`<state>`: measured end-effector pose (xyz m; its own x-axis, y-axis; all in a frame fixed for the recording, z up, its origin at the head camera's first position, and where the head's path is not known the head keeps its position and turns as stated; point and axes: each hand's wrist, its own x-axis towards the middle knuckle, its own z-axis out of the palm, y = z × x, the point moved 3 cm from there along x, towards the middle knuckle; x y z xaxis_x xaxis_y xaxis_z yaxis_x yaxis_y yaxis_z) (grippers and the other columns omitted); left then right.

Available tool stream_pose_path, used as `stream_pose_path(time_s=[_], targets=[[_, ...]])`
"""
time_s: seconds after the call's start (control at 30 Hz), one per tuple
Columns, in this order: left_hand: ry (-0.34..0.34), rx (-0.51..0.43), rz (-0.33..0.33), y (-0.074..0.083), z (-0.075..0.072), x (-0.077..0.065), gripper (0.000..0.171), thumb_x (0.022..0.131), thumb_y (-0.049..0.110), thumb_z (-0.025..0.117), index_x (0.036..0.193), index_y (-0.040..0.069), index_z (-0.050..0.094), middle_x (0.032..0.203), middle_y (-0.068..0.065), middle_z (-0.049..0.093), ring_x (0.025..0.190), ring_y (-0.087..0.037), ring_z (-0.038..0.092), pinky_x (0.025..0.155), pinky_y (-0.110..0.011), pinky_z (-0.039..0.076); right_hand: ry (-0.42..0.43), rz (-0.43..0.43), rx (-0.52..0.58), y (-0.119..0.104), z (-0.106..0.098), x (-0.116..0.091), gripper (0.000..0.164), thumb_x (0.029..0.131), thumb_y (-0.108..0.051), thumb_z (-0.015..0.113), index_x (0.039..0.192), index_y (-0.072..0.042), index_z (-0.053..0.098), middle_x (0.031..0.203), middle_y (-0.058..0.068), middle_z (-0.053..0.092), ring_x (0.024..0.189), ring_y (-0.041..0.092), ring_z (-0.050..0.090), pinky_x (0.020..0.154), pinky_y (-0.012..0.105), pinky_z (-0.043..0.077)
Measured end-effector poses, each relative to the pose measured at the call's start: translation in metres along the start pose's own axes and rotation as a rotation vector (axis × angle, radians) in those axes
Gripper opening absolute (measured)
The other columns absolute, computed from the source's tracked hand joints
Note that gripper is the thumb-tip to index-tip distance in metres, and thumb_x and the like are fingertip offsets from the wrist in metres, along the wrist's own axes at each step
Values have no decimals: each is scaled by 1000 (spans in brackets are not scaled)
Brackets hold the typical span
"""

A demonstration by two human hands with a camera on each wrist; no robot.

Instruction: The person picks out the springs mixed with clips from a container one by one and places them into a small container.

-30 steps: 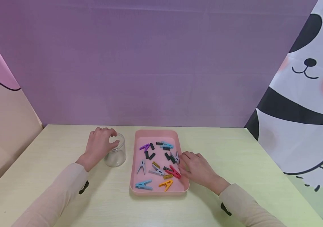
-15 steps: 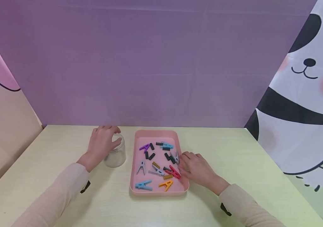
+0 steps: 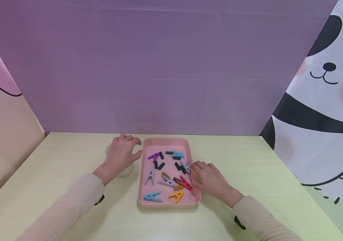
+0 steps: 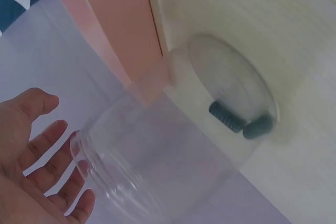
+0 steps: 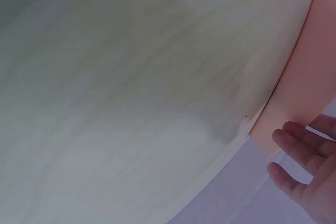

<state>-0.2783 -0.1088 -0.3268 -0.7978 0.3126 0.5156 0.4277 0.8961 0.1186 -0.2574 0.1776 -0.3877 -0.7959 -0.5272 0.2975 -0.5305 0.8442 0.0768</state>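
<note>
My left hand [image 3: 118, 157] is over the clear jar [image 3: 127, 172], its fingers loosely bent with nothing between them. Through the jar wall, the left wrist view shows a dark spring [image 4: 226, 116] and a dark short cylinder [image 4: 259, 127] at the bottom. My right hand [image 3: 208, 177] rests against the right side of the pink tray [image 3: 169, 205], and its fingers [image 5: 294, 148] look relaxed. Lying in the tray are a purple clothespin [image 3: 153, 156], a red clothespin [image 3: 184, 182], a yellow clothespin [image 3: 176, 196], a blue clothespin [image 3: 152, 196] and several springs.
The jar stands just left of the tray on a pale wooden table [image 3: 123, 214]. A purple cloth backdrop [image 3: 159, 67] rises behind the table's far edge. A panda picture [image 3: 325, 134] hangs at the right.
My left hand has moved right, from the jar's mouth toward the tray's left edge, and its arm now covers much of the jar. The right hand and tray stay put.
</note>
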Motion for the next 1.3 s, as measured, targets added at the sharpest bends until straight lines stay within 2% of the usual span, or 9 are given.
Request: stream_pose_path(time_s=[0.23,0.4,0.57,0.87,1.13,1.3], targets=[[-91,15,29,15,14,0,24,79,27,68,99,15,64,98,-2,65,97,-24,53,83,-40,43,-14,6,8,1,1,0,39,80,-34,65,110,-9,60,108,3,61,96,18,56,83,39,48],[-172,44,50,26,25,-2,26,79,29,68,101,17,63,100,-1,65,97,-22,52,88,-40,41,-8,4,5,1,1,0,39,81,-33,64,110,-9,60,108,3,61,96,18,56,82,39,48],[-229,113,73,33,38,-2,30,80,30,67,105,15,62,99,-2,63,95,-22,51,88,-40,40,-5,3,4,1,1,-1,39,81,-33,64,110,-9,60,108,4,61,96,18,56,82,39,48],[-356,207,70,40,56,-2,37,81,34,65,114,16,61,103,-2,63,94,-20,52,86,-38,42,-10,9,6,1,2,-1,39,81,-34,63,111,-9,59,110,4,60,98,19,56,83,39,48],[-367,237,65,39,68,1,41,80,36,66,115,14,60,101,-3,64,92,-20,51,84,-37,42,-18,18,19,1,1,-1,40,81,-34,64,112,-9,59,110,5,60,99,19,56,84,40,48],[-378,223,51,38,72,3,42,79,37,67,114,15,61,101,-3,64,93,-20,50,83,-37,42,-11,13,26,0,0,-1,40,80,-33,65,111,-8,59,109,5,61,98,20,57,83,40,48]])
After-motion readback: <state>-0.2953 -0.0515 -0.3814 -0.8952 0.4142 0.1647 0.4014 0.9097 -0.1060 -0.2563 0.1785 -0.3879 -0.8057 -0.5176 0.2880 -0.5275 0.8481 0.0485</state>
